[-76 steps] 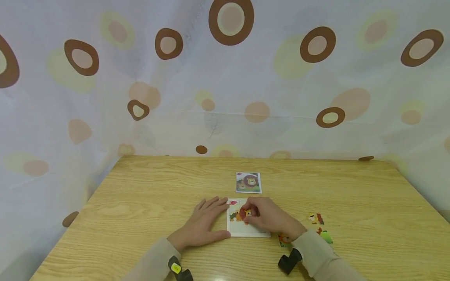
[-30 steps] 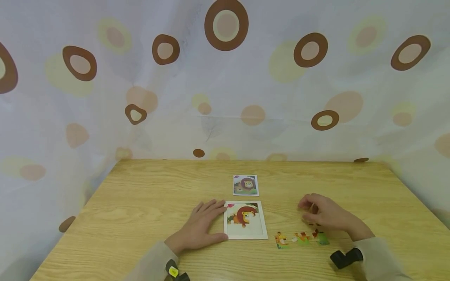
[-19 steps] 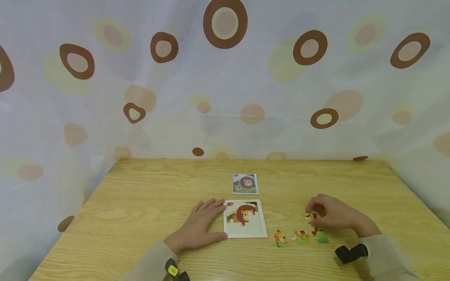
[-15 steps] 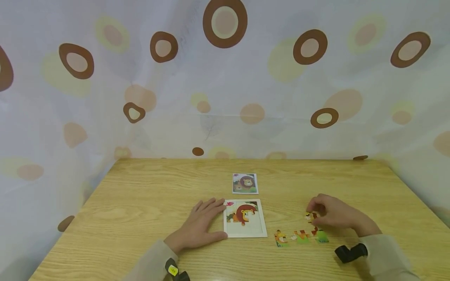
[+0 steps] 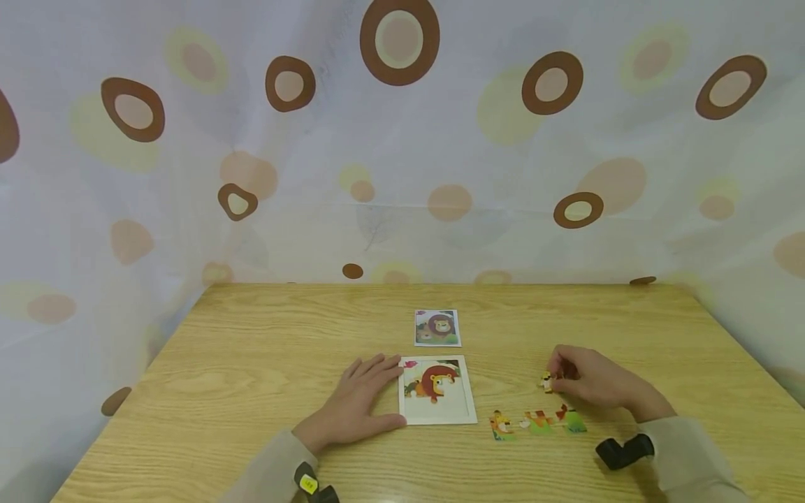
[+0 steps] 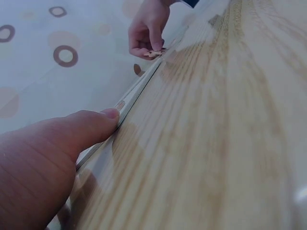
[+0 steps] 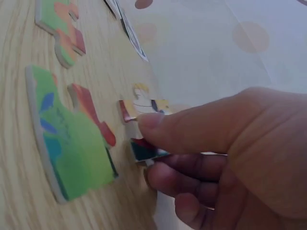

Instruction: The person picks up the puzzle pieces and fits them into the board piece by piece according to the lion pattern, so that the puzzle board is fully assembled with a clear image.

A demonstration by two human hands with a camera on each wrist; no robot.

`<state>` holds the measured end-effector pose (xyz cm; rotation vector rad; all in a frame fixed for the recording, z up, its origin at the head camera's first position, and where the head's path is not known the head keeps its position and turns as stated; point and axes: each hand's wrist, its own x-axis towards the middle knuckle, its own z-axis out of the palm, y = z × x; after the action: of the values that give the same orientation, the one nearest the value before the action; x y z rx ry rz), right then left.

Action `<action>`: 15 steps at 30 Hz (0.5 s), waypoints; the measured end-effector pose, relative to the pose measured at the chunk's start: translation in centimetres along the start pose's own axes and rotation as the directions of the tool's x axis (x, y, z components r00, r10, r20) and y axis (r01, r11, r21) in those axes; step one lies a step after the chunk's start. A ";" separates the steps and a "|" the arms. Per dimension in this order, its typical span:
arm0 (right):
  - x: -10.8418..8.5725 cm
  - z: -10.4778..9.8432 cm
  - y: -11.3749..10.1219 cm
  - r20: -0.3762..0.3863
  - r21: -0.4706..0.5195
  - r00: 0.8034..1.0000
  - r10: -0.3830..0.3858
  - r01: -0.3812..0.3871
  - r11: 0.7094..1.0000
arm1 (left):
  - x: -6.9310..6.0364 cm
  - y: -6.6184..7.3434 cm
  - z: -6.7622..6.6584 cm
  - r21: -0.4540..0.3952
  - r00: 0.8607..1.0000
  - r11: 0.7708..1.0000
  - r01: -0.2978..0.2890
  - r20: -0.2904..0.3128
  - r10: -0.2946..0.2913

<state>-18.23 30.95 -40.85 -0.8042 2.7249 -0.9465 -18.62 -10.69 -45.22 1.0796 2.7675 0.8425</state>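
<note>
Right grip (image 5: 590, 377) has the puzzle piece (image 7: 143, 107) pinched, out right of the tray (image 5: 450, 411), left grip (image 5: 357, 411) spread at the tray's left edge, and the piece is probably light and stiff, so edges only, knobs might crease.

Left hand (image 5: 356, 407) lies seemingly flat; right hand (image 5: 594, 379) pinches.

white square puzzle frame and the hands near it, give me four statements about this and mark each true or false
1. The bare left hand rests at the right edge of the white square puzzle frame. False: it rests at the left edge.
2. The bare right hand pinches a small multicoloured jigsaw piece. True.
3. The rectangular printed lion card lies beyond the frame. True.
4. The frame is completely filled. False: its lower part is white and without pieces.
</note>
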 end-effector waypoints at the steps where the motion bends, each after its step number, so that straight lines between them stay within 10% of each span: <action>1: 0.1 0.1 0.0 -0.020 0.004 1.000 -0.009 0.009 1.000 | 0.0 0.0 0.0 0.003 1.000 1.000 -0.003 -0.002 0.003; 15: 2.7 2.8 -2.3 -0.111 0.106 0.992 -0.066 0.077 0.991 | -0.1 -0.2 0.0 -0.003 1.000 1.000 -0.023 -0.016 0.023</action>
<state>-18.69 26.50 -41.52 -0.8596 2.7202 -1.1766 -18.69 -10.83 -45.37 1.1118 2.7712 0.8611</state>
